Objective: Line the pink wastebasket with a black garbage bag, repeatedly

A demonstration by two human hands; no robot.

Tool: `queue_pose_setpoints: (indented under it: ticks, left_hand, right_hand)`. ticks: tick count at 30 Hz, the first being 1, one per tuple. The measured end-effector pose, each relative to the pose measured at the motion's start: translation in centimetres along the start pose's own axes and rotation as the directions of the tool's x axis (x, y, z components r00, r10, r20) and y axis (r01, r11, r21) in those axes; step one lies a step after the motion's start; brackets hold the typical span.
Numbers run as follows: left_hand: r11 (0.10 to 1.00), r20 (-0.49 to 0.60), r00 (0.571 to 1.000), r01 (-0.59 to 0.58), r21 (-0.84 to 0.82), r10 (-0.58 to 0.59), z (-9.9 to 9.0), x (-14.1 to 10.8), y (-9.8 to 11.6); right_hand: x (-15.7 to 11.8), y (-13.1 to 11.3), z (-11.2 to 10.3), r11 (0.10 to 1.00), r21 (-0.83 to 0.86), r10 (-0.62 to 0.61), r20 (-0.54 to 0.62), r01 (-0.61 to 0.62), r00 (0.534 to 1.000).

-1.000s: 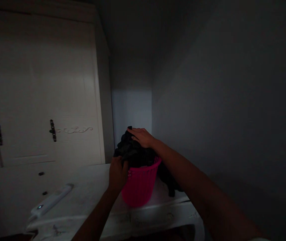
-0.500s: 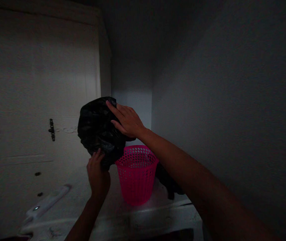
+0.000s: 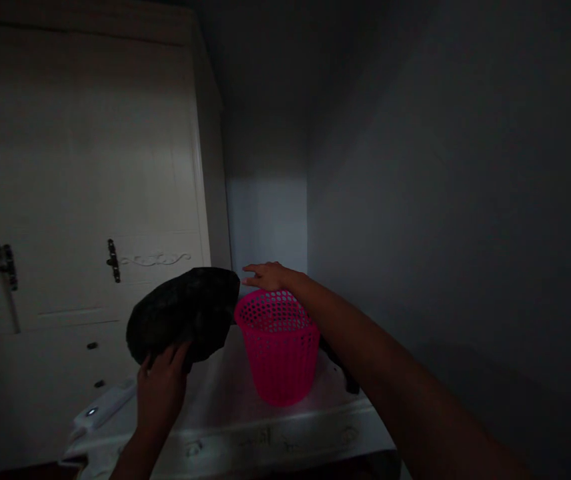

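Note:
A dark, puffed-out black plastic bag is to the left of a pink perforated basket. My left hand grips the bag's lower near side, its thumb hidden behind the plastic. Above the basket's back rim, my right hand has its fingers stretched toward the bag's right end, with a slight gap between them. The upright basket shows bare inner walls through its open top; its bottom is out of sight.
The basket stands on a white table with a carved front. On its left end lies a white object with a shiny round spot. Something black lies right of the basket, partly behind my forearm. A white wardrobe and grey wall enclose the corner.
The bag has come down and left, now lying more sideways. My left hand went down and left with it. My right hand has come off the bag and lowered to the basket's rim.

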State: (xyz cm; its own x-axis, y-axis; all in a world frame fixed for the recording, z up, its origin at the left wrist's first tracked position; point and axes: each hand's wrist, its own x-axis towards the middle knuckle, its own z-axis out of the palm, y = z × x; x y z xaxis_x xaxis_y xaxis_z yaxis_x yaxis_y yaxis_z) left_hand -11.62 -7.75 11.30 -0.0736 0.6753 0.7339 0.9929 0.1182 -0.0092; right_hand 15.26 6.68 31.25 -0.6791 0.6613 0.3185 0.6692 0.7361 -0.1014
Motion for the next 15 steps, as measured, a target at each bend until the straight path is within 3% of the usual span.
queue_pose_setpoints:
  ticks: [2,5,7,8,9,11,13,15]
  left_hand:
    - [0.997,0.162,0.986,0.036,-0.072,-0.024,1.5,-0.5,-0.7]
    - [0.973,0.419,0.908,0.089,-0.214,0.009,4.2,-1.5,-1.7]
    - [0.964,0.523,0.850,0.082,-0.252,0.064,5.7,-2.3,-1.9]
    - [0.967,0.530,0.843,0.057,-0.248,0.087,6.2,-2.6,-1.7]
    - [0.972,0.510,0.855,0.028,-0.235,0.099,6.4,-2.8,-1.4]
    - [0.980,0.386,0.919,0.001,-0.198,0.077,6.3,-2.6,0.0]
    - [0.976,0.207,0.977,-0.004,-0.216,0.049,5.5,-1.5,2.3]
    - [0.956,0.012,0.997,-0.065,-0.288,0.071,4.1,0.0,5.0]
  right_hand:
    - [-1.2,2.9,-0.2,0.996,0.000,0.087,-0.131,-0.088,0.988]
    - [-4.8,8.5,-0.4,0.941,-0.002,0.319,-0.315,-0.337,0.894]
    - [-8.4,12.0,0.3,0.870,0.020,0.471,-0.327,-0.492,0.820]
    - [-10.4,13.5,1.0,0.852,0.022,0.507,-0.288,-0.524,0.812]
    - [-12.5,14.6,2.1,0.845,0.019,0.522,-0.247,-0.535,0.816]
    - [-16.6,16.0,4.9,0.863,0.015,0.502,-0.144,-0.506,0.853]
    - [-20.3,16.4,8.3,0.930,0.007,0.368,-0.032,-0.368,0.929]
    - [-23.0,16.4,11.5,0.955,-0.029,0.294,0.024,-0.294,0.955]
